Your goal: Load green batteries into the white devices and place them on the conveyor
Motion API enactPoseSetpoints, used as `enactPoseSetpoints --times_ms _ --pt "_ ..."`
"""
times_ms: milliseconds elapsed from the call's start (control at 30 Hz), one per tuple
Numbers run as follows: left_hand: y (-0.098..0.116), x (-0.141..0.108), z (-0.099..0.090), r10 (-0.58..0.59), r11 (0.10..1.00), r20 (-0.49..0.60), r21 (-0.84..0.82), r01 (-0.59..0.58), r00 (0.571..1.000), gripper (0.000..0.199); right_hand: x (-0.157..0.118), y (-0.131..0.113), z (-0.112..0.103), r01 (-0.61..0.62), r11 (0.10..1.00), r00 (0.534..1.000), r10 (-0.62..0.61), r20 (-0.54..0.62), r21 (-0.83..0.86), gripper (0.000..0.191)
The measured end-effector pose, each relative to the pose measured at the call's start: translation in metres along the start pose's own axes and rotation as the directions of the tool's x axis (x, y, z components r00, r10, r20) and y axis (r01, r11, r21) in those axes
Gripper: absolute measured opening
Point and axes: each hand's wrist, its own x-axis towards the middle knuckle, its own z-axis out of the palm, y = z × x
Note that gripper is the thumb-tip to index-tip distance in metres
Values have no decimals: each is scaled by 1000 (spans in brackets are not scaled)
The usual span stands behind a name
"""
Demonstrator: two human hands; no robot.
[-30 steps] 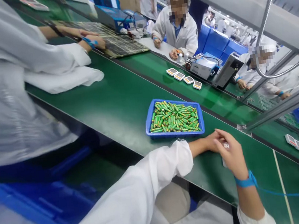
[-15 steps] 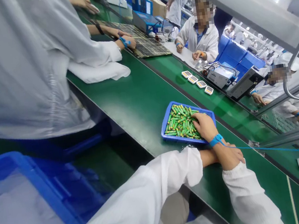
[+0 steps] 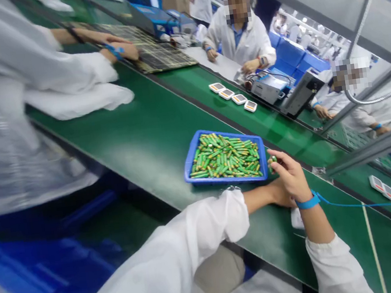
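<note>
Green batteries with gold ends [image 3: 224, 158] fill a blue plastic tray [image 3: 188, 172] on the green bench. My right hand [image 3: 289, 172], with a blue strap on its wrist, is closed just off the tray's right edge. Between its thumb and fingers it pinches a green battery [image 3: 272, 159]. Behind and below it, my left hand [image 3: 280, 194] is mostly covered by the right hand and wrist, so its fingers are hidden. A white object [image 3: 297, 218] shows just below the left hand; whether the hand grips it cannot be seen.
Several small white devices with screens [image 3: 232, 96] lie in a row across the belt. More white devices [image 3: 383, 187] lie at the right. A co-worker's sleeve [image 3: 74, 78] reaches over the bench at left. A blue cord [image 3: 365, 206] runs rightward from my wrist strap. A metal post [image 3: 379, 148] stands at right.
My right hand has come out of the tray, moved right and turned up, now with a battery in its fingers. The camera view has shifted, and the white object below my left hand has come into sight.
</note>
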Motion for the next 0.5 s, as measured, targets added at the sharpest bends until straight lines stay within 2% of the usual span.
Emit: enactPoseSetpoints --times_ms 33,67,100,167,233,300,367,500 --pt "-4 -1 1 92 996 72 3 -93 993 42 -13 6 -15 -23 1000 998 22 -66 -15 37" --pt "-8 -1 0 226 971 177 31 -235 958 55 -26 15 -31 -50 998 989 45 -143 -34 36" --pt "-12 -1 -1 286 949 209 74 -307 935 66 -41 24 -47 -81 995 972 68 -225 -49 34" --pt "-19 -1 -3 292 934 224 143 -328 930 70 -70 46 -75 -153 986 922 121 -369 -59 33" --pt "-23 0 -5 273 938 215 156 -309 938 68 -97 68 -92 -220 975 874 181 -451 -35 39" --pt "-24 -1 -5 264 945 214 137 -297 940 68 -117 84 -99 -265 964 853 233 -467 -5 45" --pt "-23 -3 -6 251 951 218 123 -282 943 68 -131 92 -97 -284 959 856 254 -450 2 44" --pt "-18 -5 -9 210 964 230 114 -241 950 66 -144 89 -89 -264 956 884 187 -429 -126 25"
